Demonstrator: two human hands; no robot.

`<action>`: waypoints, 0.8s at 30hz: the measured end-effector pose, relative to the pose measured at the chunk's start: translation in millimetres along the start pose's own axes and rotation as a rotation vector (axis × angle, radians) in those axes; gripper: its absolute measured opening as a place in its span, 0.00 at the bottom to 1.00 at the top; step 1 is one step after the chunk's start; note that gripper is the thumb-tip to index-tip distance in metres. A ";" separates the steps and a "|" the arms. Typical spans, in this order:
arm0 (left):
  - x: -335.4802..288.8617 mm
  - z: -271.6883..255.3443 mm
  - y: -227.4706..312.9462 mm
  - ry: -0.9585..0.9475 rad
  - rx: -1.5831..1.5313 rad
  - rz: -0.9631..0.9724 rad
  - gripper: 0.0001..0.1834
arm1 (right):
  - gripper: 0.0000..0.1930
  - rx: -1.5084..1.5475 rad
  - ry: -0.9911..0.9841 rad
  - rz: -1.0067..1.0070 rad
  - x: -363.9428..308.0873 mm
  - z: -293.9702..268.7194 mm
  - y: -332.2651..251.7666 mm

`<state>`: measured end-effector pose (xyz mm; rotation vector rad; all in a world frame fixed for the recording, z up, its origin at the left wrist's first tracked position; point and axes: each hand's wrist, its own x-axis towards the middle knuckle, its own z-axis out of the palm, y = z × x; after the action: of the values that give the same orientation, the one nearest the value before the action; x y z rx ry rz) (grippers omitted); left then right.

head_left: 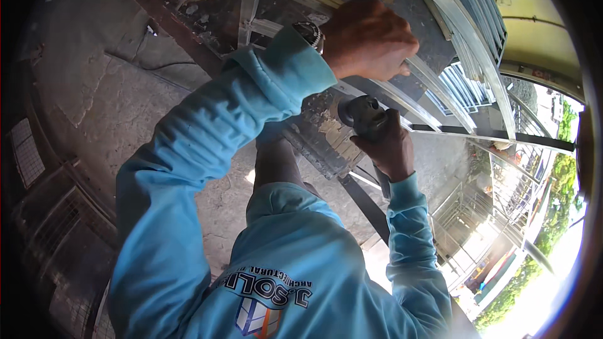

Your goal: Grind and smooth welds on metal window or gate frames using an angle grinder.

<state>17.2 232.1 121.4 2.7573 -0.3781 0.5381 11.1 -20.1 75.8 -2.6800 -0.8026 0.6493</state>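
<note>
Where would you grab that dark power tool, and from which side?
I'd likely grip the dark power tool by its body, behind the head, coming from the person's right, where the right hand wraps it. The body runs back toward the person, while the round, disc-like end faces left, so fingers seem best kept off that end.

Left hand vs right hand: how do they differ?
The left hand is curled over metal bars; the right hand grips a dark power tool.
A wristwatch shows at the left; none at the right.
The left is higher in view than the right.
Both are bare, with blue sleeves.
</note>
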 end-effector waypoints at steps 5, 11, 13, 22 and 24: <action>-8.7 -0.3 7.6 0.066 -0.043 0.002 0.18 | 0.42 -0.124 0.028 0.112 12.9 -0.8 -24.2; -11.2 0.9 12.1 0.114 -0.044 -0.007 0.17 | 0.46 -0.118 -0.007 0.104 16.9 4.5 -32.0; -12.1 1.1 13.2 0.083 -0.061 -0.017 0.17 | 0.45 -0.117 0.006 0.098 18.1 7.7 -33.2; -18.7 1.5 16.7 0.180 -0.058 0.006 0.17 | 0.45 -0.168 -0.003 0.137 16.6 9.3 -39.4; -19.6 3.1 17.4 0.242 -0.070 0.017 0.17 | 0.45 -0.168 0.011 0.136 17.2 11.9 -37.7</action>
<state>-4.7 218.8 115.1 2.5846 -0.3551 0.8356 1.0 21.8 73.7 -2.9084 -0.7065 0.6230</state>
